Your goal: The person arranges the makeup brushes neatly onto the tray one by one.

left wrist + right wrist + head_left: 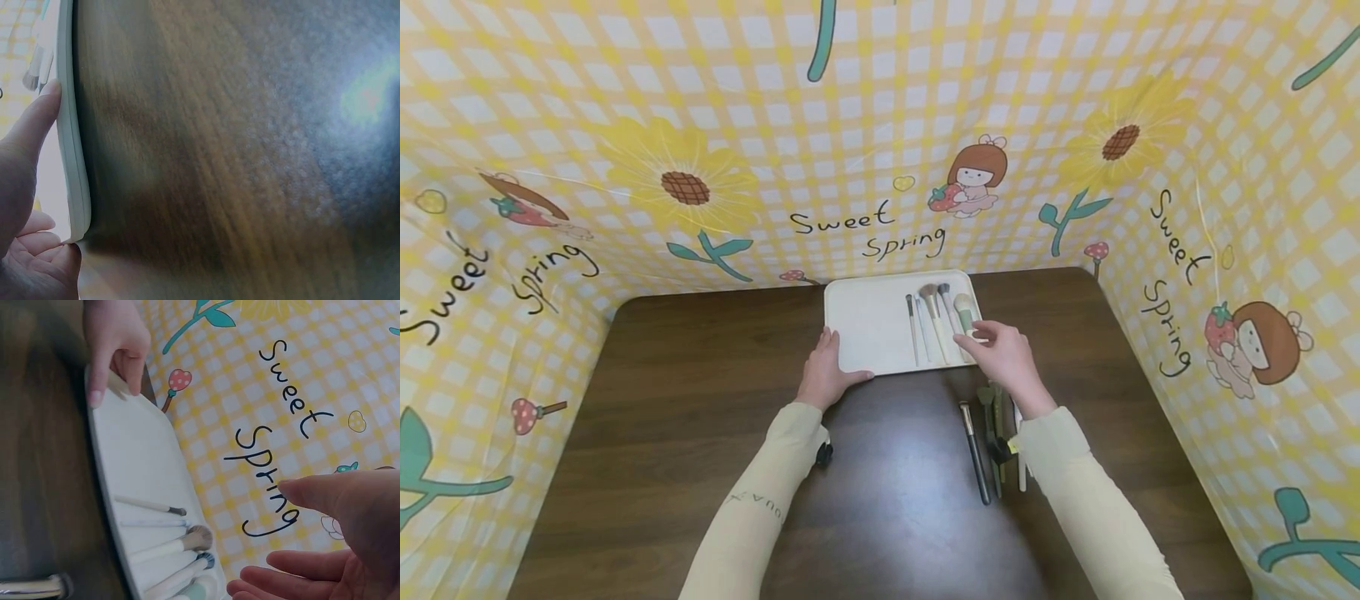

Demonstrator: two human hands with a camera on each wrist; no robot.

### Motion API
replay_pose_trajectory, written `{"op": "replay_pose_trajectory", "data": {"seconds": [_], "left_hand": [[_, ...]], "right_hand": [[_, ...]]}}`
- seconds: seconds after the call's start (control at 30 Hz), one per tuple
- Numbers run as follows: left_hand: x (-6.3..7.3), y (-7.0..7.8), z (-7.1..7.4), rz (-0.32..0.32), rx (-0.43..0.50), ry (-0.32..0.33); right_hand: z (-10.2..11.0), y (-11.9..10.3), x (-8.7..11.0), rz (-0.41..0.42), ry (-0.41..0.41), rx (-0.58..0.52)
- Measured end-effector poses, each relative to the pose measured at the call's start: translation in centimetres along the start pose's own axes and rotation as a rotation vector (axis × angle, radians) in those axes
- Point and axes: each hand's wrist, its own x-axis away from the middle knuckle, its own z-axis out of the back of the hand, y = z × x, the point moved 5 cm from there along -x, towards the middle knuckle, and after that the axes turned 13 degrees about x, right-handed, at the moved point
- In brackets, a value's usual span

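A white rectangular tray [868,325] lies at the back of the table. Several makeup brushes rest side by side in its right part, among them a large brown-haired brush [200,539] and a green-handled brush [966,319] at the right end. My left hand [822,367] grips the tray's near left corner, thumb on the front rim [69,150] and fingers at the left side. Above the tray's right edge, beside the green-handled brush, is my right hand [1003,354]. In the right wrist view its thumb and fingers stand apart with nothing between them.
Right of centre on the dark wooden table [700,433] lie more brushes, including a black-handled brush [976,454] and dark green tools [992,417] partly under the right forearm. A yellow checked cloth [850,125] walls the table's back and sides.
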Motion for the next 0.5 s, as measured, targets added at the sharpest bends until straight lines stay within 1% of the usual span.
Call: {"op": "replay_pose_trajectory", "data": {"seconds": [0.17,0.3,0.5], "left_hand": [[0.0,0.0,0.0,-0.013,-0.006,0.007],[0.0,0.1,0.1,-0.014,-0.008,0.007],[0.2,0.2,0.1,0.001,-0.005,0.001]], "right_hand": [[-0.3,1.0,1.2,-0.003,-0.031,0.031],[-0.8,1.7,1.9,-0.015,-0.095,0.054],[-1.8,2.9,3.0,-0.038,-0.192,0.084]]}}
